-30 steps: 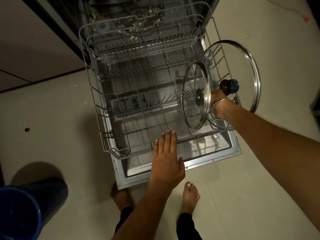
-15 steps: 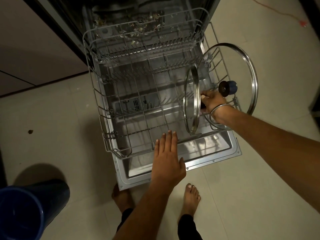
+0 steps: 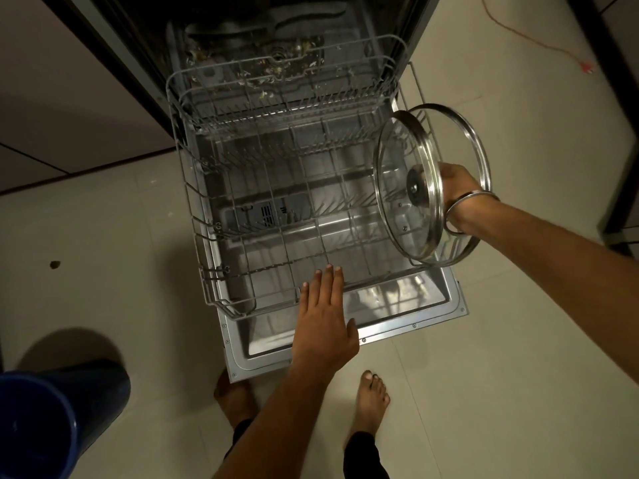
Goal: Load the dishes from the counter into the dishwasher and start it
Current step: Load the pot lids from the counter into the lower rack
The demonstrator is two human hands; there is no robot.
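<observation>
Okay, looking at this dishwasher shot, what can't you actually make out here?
- Head view: the right hand's fingers and the knob they seem to grip are hidden behind the front lid.
- The rear lid is mostly covered by the front lid and wrist; whether it rests in the rack is unclear.
- The tub is too dark to read.
- The bucket is cut off by the bottom-left edge.

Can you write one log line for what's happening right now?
right hand grips two steel-rimmed glass lids | left hand flat over grey wire rack | rack bare
</observation>
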